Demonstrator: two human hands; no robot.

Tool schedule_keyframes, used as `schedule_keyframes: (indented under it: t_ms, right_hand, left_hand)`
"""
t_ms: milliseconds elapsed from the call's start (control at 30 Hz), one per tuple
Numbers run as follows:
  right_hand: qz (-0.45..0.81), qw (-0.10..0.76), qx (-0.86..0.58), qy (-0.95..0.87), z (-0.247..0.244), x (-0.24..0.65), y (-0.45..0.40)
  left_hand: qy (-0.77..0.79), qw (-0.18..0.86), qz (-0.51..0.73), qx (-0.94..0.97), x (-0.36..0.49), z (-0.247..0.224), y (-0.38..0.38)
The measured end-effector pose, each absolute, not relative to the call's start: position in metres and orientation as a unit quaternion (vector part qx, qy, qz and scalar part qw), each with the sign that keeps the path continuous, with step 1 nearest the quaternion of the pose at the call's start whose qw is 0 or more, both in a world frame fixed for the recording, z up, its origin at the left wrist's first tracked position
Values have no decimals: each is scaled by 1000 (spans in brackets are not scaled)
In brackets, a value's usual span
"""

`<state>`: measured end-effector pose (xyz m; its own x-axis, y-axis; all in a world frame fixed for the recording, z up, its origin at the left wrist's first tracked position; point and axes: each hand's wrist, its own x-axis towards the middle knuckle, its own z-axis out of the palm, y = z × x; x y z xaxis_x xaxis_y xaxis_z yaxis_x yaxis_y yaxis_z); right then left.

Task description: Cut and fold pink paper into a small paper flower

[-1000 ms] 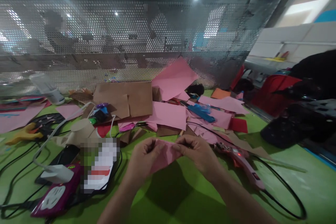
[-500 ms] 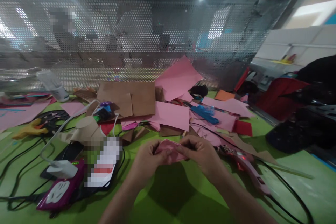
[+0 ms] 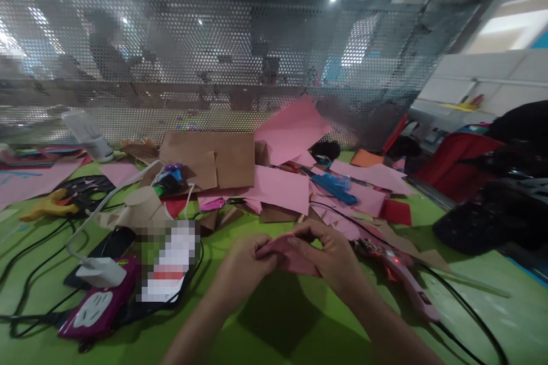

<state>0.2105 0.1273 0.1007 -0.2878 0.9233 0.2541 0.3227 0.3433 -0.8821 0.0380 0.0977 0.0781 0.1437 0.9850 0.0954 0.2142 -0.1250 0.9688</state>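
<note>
Above the green table (image 3: pixel 274 319), a small folded piece of pink paper (image 3: pixel 295 258) is held between both hands. My left hand (image 3: pixel 248 265) pinches its left end, fingers curled behind and thumb in front. On the right side, my right hand (image 3: pixel 327 251) grips the upper edge between thumb and bent fingers. The paper slants down to the right, its lower corner hanging free below my right thumb. Fingertips behind the paper are partly hidden.
A pink glue gun (image 3: pixel 411 285) with a cable lies right. Left are a purple power strip (image 3: pixel 96 308), a white plug (image 3: pixel 100 272) and yellow-handled scissors (image 3: pixel 49 205). Behind stand brown cardboard (image 3: pixel 231 159) and pink sheets (image 3: pixel 280 188). A metal mesh screen (image 3: pixel 222 57) rises beyond.
The pink paper has turned and shows a larger flap hanging lower on the right. My left hand's fingers have shifted along its left end.
</note>
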Motion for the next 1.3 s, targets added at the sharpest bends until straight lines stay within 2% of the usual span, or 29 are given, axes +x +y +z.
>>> schedule_keyframes:
  t_ms: [133, 367, 533, 800, 1133, 1300]
  right_hand:
    - [386, 398, -440, -706, 101, 210, 127]
    - [460, 494, -435, -595, 94, 215, 135]
    - [492, 503, -448, -551, 93, 212, 136]
    - [519, 425, -439, -598, 96, 211, 133]
    - [520, 406, -438, -611, 94, 211, 132]
    - [523, 393, -399, -643, 102, 212, 129]
  left_hand:
    - [506, 426, 426, 617, 39, 76, 98]
    - [465, 515, 552, 463, 34, 75, 106]
    - [408, 562, 547, 467, 42, 72, 107]
    - [466, 500, 522, 510, 42, 66, 106]
    - [492, 455, 542, 507, 50, 65, 104]
    - [519, 388, 465, 604, 47, 58, 103]
